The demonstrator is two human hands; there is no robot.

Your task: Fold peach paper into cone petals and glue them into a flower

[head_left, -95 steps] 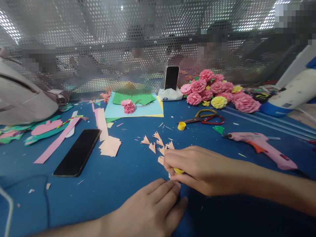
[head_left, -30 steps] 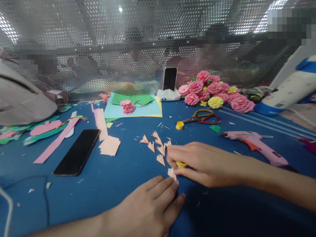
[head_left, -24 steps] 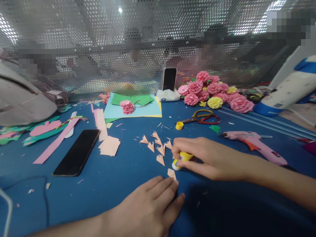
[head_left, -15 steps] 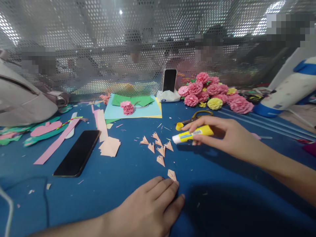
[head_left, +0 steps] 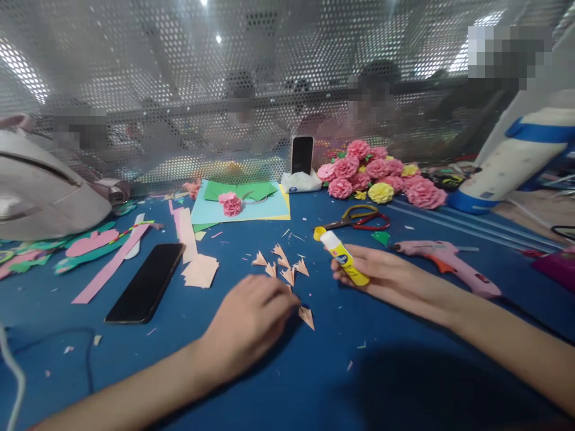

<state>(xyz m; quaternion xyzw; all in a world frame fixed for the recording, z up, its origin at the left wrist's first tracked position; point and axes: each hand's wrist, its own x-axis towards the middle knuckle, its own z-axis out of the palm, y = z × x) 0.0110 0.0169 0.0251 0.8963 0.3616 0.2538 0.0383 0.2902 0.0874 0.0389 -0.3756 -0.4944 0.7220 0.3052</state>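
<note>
My right hand [head_left: 381, 269] grips a yellow glue stick [head_left: 345, 260], its white end pointing up and left. A loose yellow cap [head_left: 319, 233] lies just beyond that end. My left hand [head_left: 256, 323] hovers low over the blue table with its fingers curled together; the fingertips partly hide a folded peach paper piece, and what they pinch cannot be made out. Right beside them lies a single folded paper piece [head_left: 307, 317]. Several more pointed folded pieces [head_left: 288, 275] are grouped just past the left hand. A stack of peach paper squares [head_left: 200, 271] lies to their left.
A black phone [head_left: 146, 284] lies at left, near pink paper strips [head_left: 110, 263]. Scissors [head_left: 359, 218] and a pink glue gun [head_left: 453, 260] are at right. Behind stand paper flowers [head_left: 345, 167], a propped phone [head_left: 302, 154] and a perforated metal screen [head_left: 179, 137].
My left hand has lifted off the near folded piece and moved forward and left to the group. My right hand has tilted the glue stick more upright. The view has shifted slightly, showing the glue gun.
</note>
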